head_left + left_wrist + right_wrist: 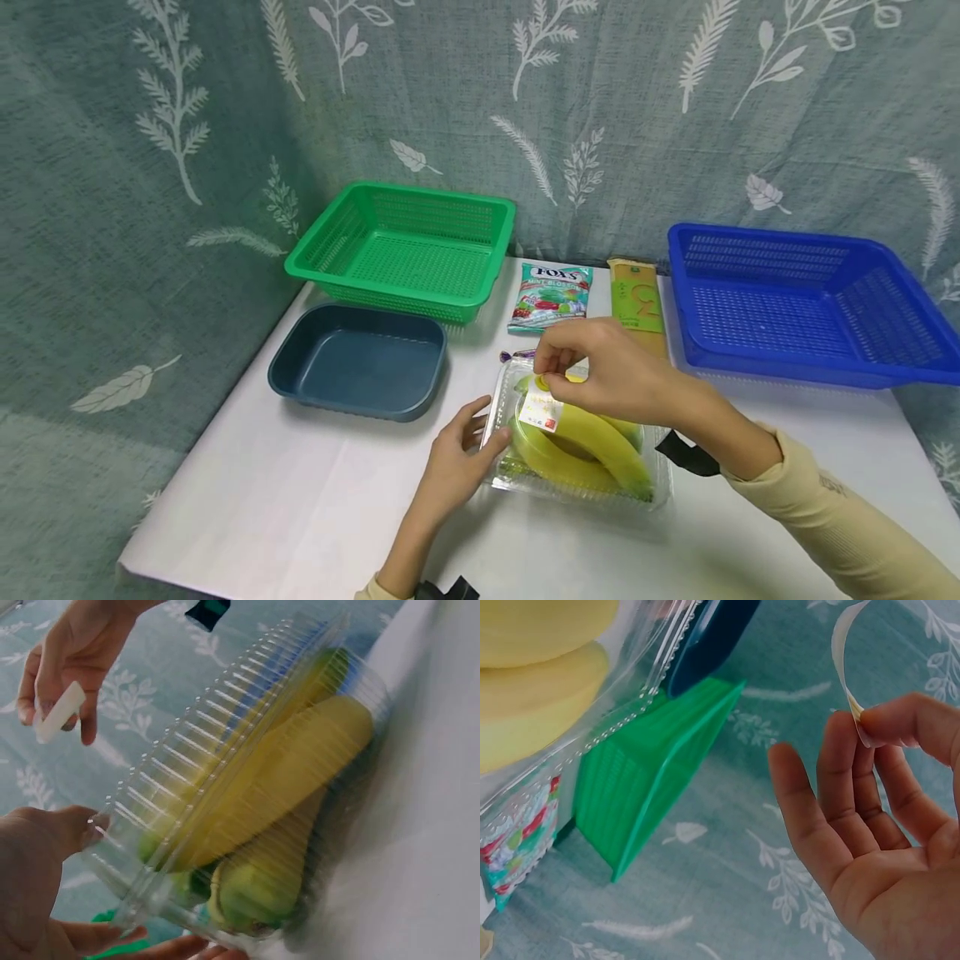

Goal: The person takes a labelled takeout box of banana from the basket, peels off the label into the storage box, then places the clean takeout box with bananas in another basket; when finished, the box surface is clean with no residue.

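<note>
Clear box (pixel 660 467): set on the counter (pixel 315 508) at lower centre of the head view, lid closed; yellow-green bananas (pixel 592 442) are seen inside.

Left hand (pixel 457 454): laid against the box's left edge, fingers lightly curled on the rim, thumb on the lid (grip loose, not a full clasp).

Right hand (pixel 600 367): held over the box's upper left; a white sticker (pixel 542 410) is pinched between thumb and forefinger, the other fingers kept straight. The sticker is seen curling upward in the right wrist view.

Also on the counter: green basket (pixel 405 250) and dark tray (pixel 360 362) at left, blue basket (pixel 802 300) at right, candy bag (pixel 551 296) and yellow packet (pixel 636 304) behind the box.
</note>
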`<state>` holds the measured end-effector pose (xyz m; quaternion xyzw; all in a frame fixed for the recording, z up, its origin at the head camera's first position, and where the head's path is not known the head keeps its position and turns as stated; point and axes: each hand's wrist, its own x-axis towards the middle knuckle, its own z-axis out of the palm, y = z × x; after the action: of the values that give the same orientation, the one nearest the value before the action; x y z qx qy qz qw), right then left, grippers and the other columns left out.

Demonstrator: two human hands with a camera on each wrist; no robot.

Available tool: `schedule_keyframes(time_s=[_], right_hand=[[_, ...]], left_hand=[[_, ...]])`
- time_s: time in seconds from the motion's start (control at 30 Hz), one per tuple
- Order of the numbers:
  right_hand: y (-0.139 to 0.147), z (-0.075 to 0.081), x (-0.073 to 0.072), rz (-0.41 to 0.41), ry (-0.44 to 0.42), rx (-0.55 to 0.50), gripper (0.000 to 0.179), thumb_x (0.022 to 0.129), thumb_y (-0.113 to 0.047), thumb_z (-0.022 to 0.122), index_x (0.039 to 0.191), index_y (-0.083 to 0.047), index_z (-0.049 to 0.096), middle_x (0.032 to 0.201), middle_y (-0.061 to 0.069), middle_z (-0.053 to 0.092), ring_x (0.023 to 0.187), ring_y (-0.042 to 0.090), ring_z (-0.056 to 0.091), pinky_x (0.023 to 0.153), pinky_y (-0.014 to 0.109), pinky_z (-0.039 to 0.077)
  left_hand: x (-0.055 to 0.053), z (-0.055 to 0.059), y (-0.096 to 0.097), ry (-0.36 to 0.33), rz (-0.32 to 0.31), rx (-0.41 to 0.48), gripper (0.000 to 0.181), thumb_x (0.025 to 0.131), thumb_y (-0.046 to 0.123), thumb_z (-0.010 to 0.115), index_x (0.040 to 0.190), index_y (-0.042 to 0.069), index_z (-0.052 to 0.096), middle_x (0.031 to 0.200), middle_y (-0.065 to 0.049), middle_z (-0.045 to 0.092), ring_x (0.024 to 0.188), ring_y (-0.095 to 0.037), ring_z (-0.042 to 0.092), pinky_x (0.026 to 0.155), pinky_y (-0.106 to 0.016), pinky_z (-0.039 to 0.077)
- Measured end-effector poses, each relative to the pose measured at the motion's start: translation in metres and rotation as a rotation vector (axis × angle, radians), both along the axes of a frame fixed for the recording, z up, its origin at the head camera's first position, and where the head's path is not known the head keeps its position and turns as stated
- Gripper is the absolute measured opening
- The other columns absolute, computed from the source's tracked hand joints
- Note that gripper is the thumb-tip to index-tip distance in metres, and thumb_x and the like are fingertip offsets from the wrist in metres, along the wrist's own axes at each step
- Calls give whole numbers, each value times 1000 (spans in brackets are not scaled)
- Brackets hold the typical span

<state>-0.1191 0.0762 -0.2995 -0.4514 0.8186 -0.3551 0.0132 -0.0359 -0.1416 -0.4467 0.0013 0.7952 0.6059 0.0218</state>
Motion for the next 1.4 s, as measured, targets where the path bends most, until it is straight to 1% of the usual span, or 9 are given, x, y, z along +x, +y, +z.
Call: schedule_keyframes(time_s=[0.13, 0.3, 0.47, 0.6, 0.73, 0.87, 1.0, 1.17, 1.4], right_hand=[[-6, 2, -1, 18, -11, -13, 20, 83, 2, 70, 85, -18, 68, 81, -14, 63, 73, 4, 60, 69, 26, 53], [-14, 0, -4, 45, -29, -43, 20, 83, 3, 68, 84, -17, 68, 80, -12, 65, 72, 4, 61, 69, 26, 54], [-21, -7, -10, 63, -43, -59, 19, 83, 3, 67, 85, -16, 68, 82, -12, 66, 72, 4, 61, 70, 27, 54], [-28, -10, -16, 74, -57, -51, 17, 85, 2, 66, 84, -15, 67, 82, -11, 65, 72, 4, 61, 70, 29, 55], [-39, -12, -24, 99, -103, -56, 13, 87, 1, 65, 84, -12, 67, 81, -9, 65, 72, 5, 62, 71, 34, 57], [-50, -15, -29, 114, -145, -49, 12, 88, -1, 63, 84, -12, 68, 80, -8, 65, 72, 7, 61, 73, 33, 56], [-64, -16, -31, 143, -151, -32, 12, 88, -2, 63, 85, -12, 67, 80, -9, 64, 72, 6, 60, 73, 30, 54], [-80, -16, -33, 162, -162, -3, 13, 89, -2, 64, 84, -13, 66, 80, -9, 65, 72, 5, 60, 73, 26, 52], [-94, -18, -39, 142, -138, -3, 15, 87, -1, 67, 81, -14, 67, 76, -8, 65, 69, 6, 59, 68, 21, 49]], left_hand=[[5, 8, -9, 8, 28, -36, 65, 93, 39, 71, 147, 11, 48, 132, -15, 62, 115, -30, 63, 94, -47, 52], [15, 30, -34, 44, 91, -98, 53, 93, 29, 73, 141, 18, 55, 129, -7, 65, 111, -22, 65, 84, -45, 56], [17, 49, -68, 161, 148, -65, 28, 95, 17, 70, 124, 18, 68, 110, -3, 72, 94, -16, 69, 67, -34, 59], [8, 59, -98, 316, 269, -95, 19, 97, 8, 66, 115, 10, 72, 104, -5, 73, 91, -15, 68, 65, -29, 59], [-1, 64, -131, 374, 442, -235, 19, 97, 10, 66, 114, 8, 73, 105, -3, 71, 89, -8, 65, 66, -20, 54], [-11, 63, -162, 328, 610, -406, 24, 95, 17, 67, 117, 9, 73, 106, -3, 72, 94, -1, 60, 69, -17, 44], [-19, 58, -193, 252, 689, -536, 31, 94, 19, 65, 122, 7, 71, 114, -12, 69, 106, -18, 59, 90, -29, 42], [-28, 50, -225, 143, 662, -638, 40, 96, 20, 61, 131, 2, 64, 123, -24, 62, 115, -41, 53, 105, -59, 28], [-49, 40, -235, 44, 620, -682, 43, 97, 24, 58, 133, 1, 62, 123, -27, 64, 114, -45, 55, 95, -60, 35]])
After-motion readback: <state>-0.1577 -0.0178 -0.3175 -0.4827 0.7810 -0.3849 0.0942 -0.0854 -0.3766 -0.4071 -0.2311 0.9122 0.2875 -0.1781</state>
